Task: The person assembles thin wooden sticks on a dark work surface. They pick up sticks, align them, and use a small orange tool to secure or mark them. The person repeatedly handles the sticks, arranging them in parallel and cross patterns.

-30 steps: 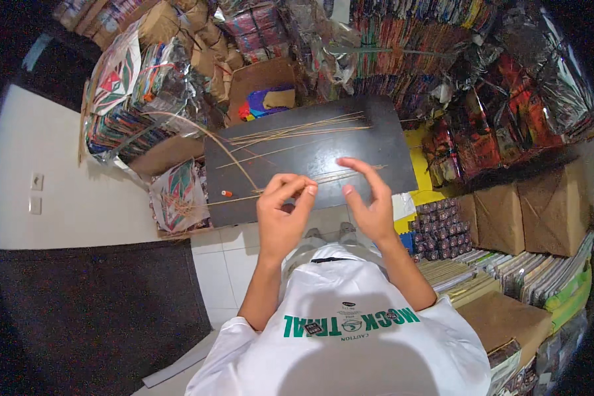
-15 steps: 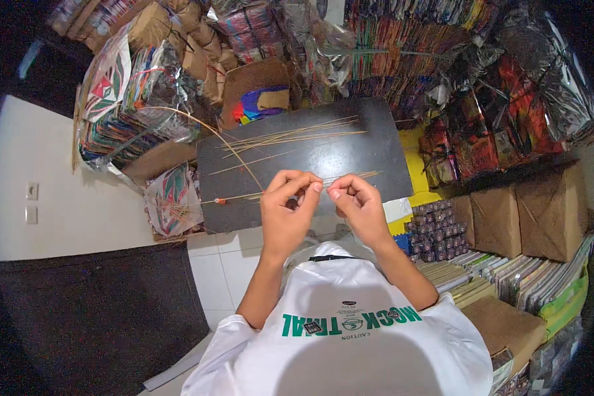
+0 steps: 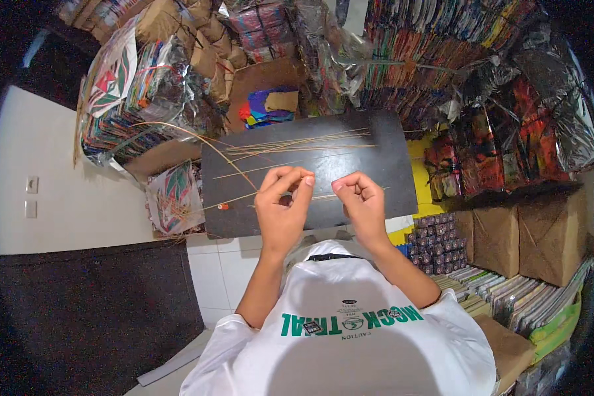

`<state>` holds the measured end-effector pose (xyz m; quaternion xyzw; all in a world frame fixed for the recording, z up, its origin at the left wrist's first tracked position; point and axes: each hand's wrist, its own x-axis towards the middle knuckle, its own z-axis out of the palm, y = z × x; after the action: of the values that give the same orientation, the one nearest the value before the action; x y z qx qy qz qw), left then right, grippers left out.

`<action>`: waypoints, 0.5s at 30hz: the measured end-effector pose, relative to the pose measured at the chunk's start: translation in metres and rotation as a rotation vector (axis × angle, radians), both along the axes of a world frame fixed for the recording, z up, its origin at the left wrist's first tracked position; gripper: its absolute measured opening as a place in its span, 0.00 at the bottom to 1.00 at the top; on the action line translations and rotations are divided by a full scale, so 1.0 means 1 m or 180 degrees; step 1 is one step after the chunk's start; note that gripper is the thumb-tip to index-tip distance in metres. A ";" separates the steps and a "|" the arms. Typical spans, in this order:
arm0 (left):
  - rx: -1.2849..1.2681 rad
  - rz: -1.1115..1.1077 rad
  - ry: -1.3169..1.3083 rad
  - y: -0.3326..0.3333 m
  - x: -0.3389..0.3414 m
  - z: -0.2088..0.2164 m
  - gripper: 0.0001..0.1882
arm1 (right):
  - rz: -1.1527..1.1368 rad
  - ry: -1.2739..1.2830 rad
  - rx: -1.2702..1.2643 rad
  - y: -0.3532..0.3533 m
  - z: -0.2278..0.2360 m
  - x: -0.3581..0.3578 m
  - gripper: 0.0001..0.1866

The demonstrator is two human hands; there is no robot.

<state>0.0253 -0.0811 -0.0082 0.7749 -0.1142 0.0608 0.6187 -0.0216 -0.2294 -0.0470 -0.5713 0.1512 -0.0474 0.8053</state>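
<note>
So we've got our left hand pinched round the bent stick over the dark tabletop, probably to steady its curve, while our right hand pinches nearby, on what if anything we can't tell

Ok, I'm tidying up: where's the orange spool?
In the head view, the orange spool lies on the black table, near its lower-left corner, left of the left hand.

The sticks are tan — the table black, the shirt white.
</note>
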 end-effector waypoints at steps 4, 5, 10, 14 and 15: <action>-0.0038 0.0010 -0.0064 0.001 0.008 -0.003 0.06 | 0.0055 0.0059 0.0051 0.006 0.006 0.011 0.03; -0.0032 0.0019 -0.0085 0.001 0.010 -0.004 0.06 | 0.0106 0.0050 0.0099 0.007 0.004 0.013 0.03; -0.0168 -0.0023 0.0166 0.006 0.011 -0.004 0.06 | 0.0314 0.0146 0.0210 0.015 0.000 0.019 0.05; 0.0017 -0.0018 0.0152 0.011 0.009 -0.003 0.06 | 0.0341 0.0202 0.0441 0.023 0.003 0.021 0.07; 0.0040 -0.0024 0.0150 0.012 0.008 -0.004 0.06 | 0.0325 0.0212 0.0548 0.025 0.003 0.021 0.07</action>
<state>0.0331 -0.0689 -0.0124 0.7796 -0.1028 0.0394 0.6166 -0.0008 -0.2040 -0.0441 -0.5082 0.1521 0.0258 0.8473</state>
